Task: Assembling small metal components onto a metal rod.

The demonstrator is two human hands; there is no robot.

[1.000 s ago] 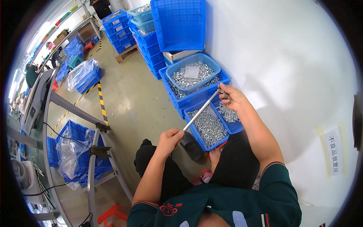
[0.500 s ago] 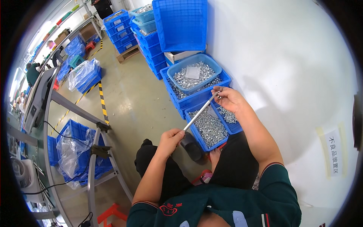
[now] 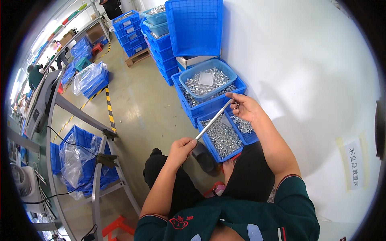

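My left hand (image 3: 183,150) is closed round the near end of a slim silver metal rod (image 3: 212,123), which slants up and away to the right. At its far end is my right hand (image 3: 244,107), thumb and index finger against the tip. Small shiny metal parts show in its curled fingers; their exact kind is too small to make out. Beneath the rod sits a blue bin (image 3: 209,148) full of small silver metal pieces. A second blue bin (image 3: 252,138) with similar pieces is beside it, partly hidden by my right forearm.
A light-blue basin (image 3: 232,76) of metal parts rests on stacked blue crates (image 3: 183,105) ahead. Taller blue crate stacks (image 3: 130,34) stand beyond. To the left is a metal-framed bench (image 3: 97,188) with a cable. A white wall (image 3: 305,72) bounds the right side.
My right fingers have shifted at the rod's tip, and the small ring-like parts seen there earlier now sit deeper in the curled fingers. My left hand has stayed in place on the rod.
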